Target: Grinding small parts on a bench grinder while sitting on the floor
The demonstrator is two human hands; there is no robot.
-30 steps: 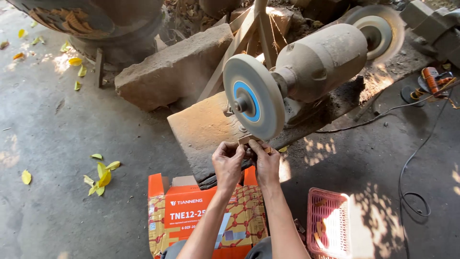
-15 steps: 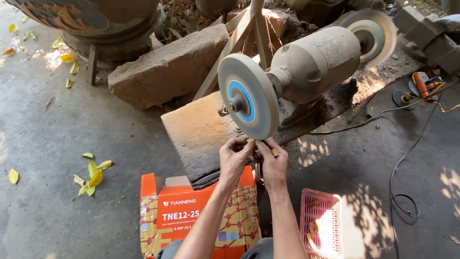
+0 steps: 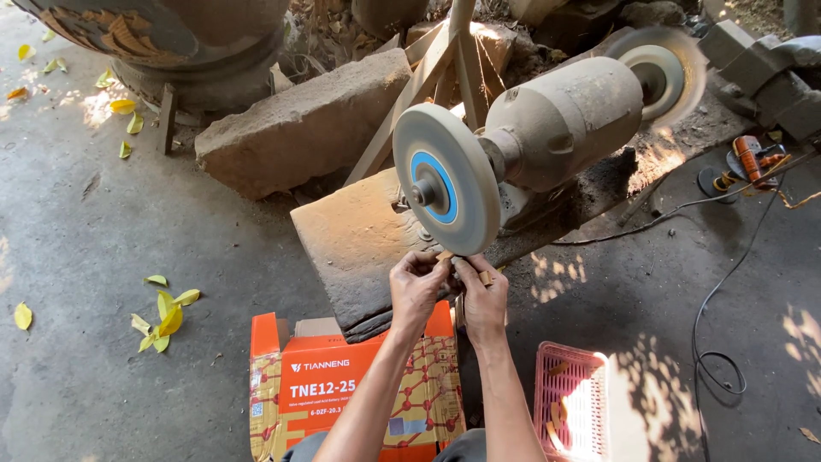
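A dusty bench grinder (image 3: 556,124) sits on a flat stone slab (image 3: 359,248). Its near grinding wheel (image 3: 446,178) is pale with a blue centre; a second wheel (image 3: 654,73) spins at the far end. My left hand (image 3: 417,287) and my right hand (image 3: 481,295) meet just under the near wheel. Together they pinch a small wooden piece (image 3: 445,256) against the wheel's lower rim. Most of the piece is hidden by my fingers.
An orange cardboard box (image 3: 342,385) stands under the slab by my knees. A pink plastic basket (image 3: 569,402) with small wooden pieces lies at the right. A stone block (image 3: 299,128), a power tool (image 3: 753,158) and a black cable (image 3: 718,299) lie around.
Both hands have risen slightly, bringing the small piece up to the wheel's lower rim. The view has shifted a little.
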